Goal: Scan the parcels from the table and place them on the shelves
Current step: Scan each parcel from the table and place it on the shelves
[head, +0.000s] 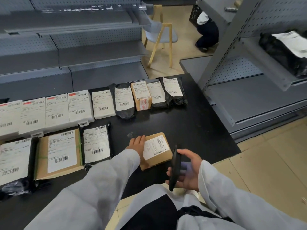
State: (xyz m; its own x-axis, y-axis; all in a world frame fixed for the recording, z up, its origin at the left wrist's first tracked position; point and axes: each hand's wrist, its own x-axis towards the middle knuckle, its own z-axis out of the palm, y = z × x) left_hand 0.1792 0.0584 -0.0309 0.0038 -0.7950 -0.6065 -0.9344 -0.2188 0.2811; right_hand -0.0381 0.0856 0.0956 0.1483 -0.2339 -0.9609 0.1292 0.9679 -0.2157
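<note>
Under left hand (137, 145), cardboard parcel (156, 151), long axis angled up-right.

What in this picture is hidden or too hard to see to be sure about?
Head view only:
- Label text on the small cardboard box: too small and blurred to read.
- Left side of that box: covered by the left hand and sleeve.
- Dark device in the right hand: seen edge-on, screen not visible.
- Leftmost parcels: cut off by the frame edge.
- Crouching person: mostly hidden behind the shelving.
</note>
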